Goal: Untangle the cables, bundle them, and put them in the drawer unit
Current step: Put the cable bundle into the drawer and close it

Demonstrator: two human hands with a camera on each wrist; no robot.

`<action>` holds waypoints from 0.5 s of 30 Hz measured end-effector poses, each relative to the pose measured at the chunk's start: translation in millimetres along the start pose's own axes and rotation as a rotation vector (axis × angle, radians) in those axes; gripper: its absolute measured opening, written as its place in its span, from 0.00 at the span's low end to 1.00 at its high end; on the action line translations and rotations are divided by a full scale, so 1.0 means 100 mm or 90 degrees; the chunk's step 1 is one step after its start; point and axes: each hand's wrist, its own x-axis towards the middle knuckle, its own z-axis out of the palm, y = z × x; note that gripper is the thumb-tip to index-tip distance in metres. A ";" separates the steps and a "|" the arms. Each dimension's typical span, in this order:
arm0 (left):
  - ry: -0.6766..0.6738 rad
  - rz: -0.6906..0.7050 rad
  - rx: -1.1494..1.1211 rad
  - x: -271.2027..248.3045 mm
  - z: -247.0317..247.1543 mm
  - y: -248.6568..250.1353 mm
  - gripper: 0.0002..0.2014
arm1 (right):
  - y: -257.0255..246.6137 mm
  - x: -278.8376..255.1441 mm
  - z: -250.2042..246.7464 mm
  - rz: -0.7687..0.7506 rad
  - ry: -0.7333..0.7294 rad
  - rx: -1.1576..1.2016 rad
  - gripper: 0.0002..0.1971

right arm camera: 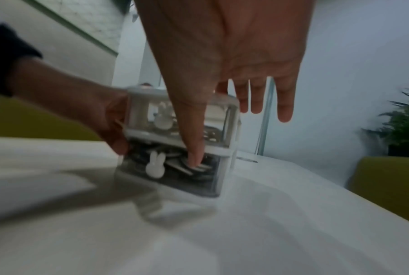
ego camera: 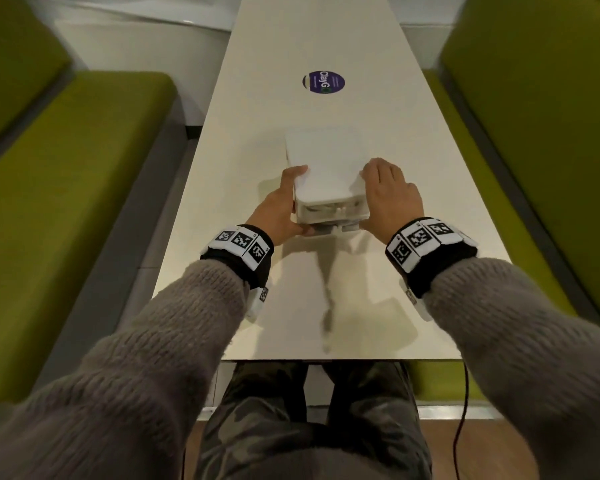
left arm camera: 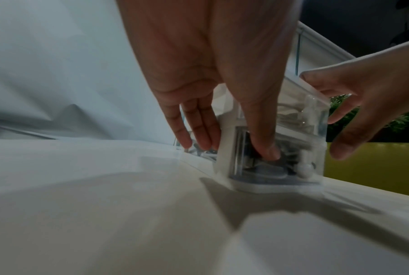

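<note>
A small white drawer unit [ego camera: 326, 161] with two clear-fronted drawers stands mid-table. Dark coiled cables [right arm camera: 198, 176] fill the lower drawer [left arm camera: 302, 148], whose front carries a white rabbit-shaped knob [right arm camera: 154, 167]. Pale cable shows in the upper drawer [right arm camera: 146, 111]. My left hand [ego camera: 284, 206] lies along the unit's left side with straight fingers, its thumb [left arm camera: 267, 148] pressing the lower drawer front. My right hand [ego camera: 388, 195] flanks the right side, fingers straight, with its thumb [right arm camera: 193, 148] also on the lower drawer front. That drawer's front stands slightly forward of the upper one.
The long white table [ego camera: 274, 98] bears a round purple sticker [ego camera: 323, 82] beyond the unit. Green benches [ego camera: 66, 202] [ego camera: 534, 98] line both sides. A thin black cord [ego camera: 463, 410] hangs below the near table edge. A potted plant [right arm camera: 405, 121] stands off to the right.
</note>
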 end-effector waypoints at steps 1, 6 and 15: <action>0.003 -0.001 0.005 0.00 0.00 -0.01 0.51 | -0.03 0.01 0.01 -0.001 0.019 -0.009 0.38; 0.006 -0.005 0.032 0.04 -0.06 0.00 0.49 | -0.05 0.03 -0.02 -0.028 0.028 -0.024 0.38; -0.030 -0.043 0.099 0.03 -0.21 0.14 0.52 | 0.01 -0.05 -0.15 -0.023 -0.040 0.163 0.35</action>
